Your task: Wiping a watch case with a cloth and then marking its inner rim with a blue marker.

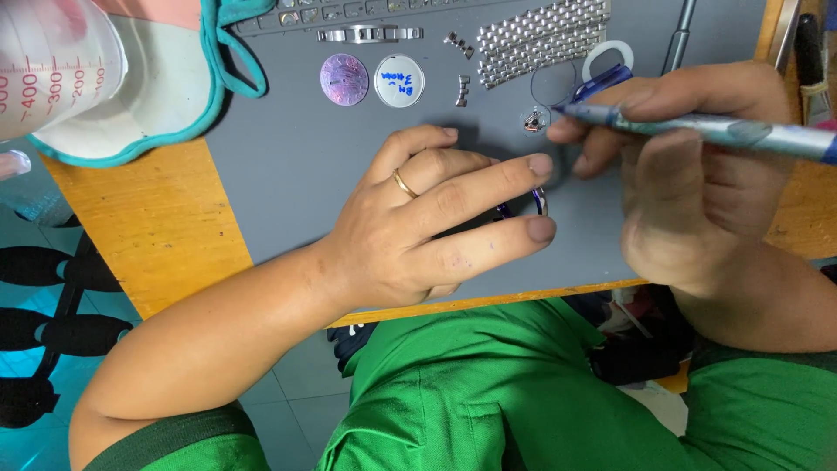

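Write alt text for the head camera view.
A person's left hand rests on a small ring-shaped part on a grey mat, while the right hand holds a blue pen-like tool. A metal watch bracelet and two round discs lie beyond.

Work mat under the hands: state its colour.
The work mat is plain grey, seen best in the head view.

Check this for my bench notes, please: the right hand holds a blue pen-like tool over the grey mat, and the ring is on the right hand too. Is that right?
Not quite. In the head view the gold ring sits on a finger of the left hand, not the right. The rest stands: the right hand holds the blue pen-like tool over the grey mat.
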